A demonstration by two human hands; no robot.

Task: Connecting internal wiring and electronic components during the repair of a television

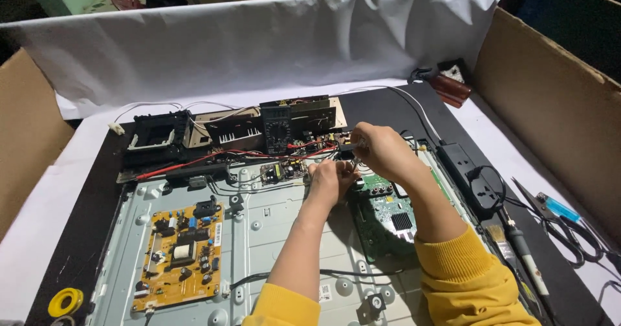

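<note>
My left hand [328,178] and my right hand [381,150] meet over the top edge of a green circuit board [387,219] mounted on the grey metal back panel [278,235] of a flat screen. Both hands are curled around small things at the board's upper corner; my right hand pinches what looks like a thin probe or tool tip, but my fingers hide it. Red and black leads [194,163] run from a black multimeter [277,129] toward my hands. Yellow sleeves cover both forearms.
A yellow-brown power board [183,253] sits at the panel's left. A small board [283,170] lies by my left hand. A black power strip [475,177], a brush [499,237], a soldering iron [527,255] and scissors [559,222] lie at the right. Yellow tape roll [65,301] front left. Cardboard walls [550,93] flank the table.
</note>
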